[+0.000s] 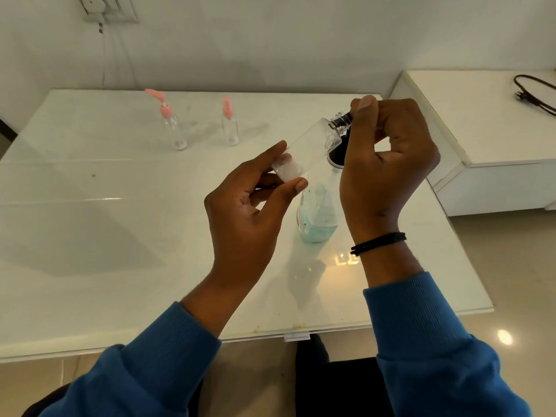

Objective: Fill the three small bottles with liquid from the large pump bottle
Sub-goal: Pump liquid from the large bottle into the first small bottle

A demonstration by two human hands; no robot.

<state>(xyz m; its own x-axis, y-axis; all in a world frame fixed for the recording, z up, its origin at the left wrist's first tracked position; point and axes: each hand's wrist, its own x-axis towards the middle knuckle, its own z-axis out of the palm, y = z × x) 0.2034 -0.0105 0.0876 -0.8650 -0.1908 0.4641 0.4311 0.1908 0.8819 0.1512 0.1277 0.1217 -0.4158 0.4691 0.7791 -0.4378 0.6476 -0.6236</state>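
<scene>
My left hand (255, 200) pinches the base of a small clear bottle (310, 149), held tilted with its open neck up and to the right. Its neck meets the black nozzle (343, 119) of the large pump bottle (317, 215), which stands on the table with blue-green liquid low in it. My right hand (388, 164) curls over the black pump head, thumb on top. Some whitish liquid sits at the small bottle's base. Two more small clear bottles with pink pump caps stand at the back, one on the left (174, 127) and one on the right (230, 126).
The white glossy table (105, 221) runs to a front edge near my sleeves. A lower white cabinet (481, 139) stands at the right with a black cable (532, 94) on it. A wall is right behind the table.
</scene>
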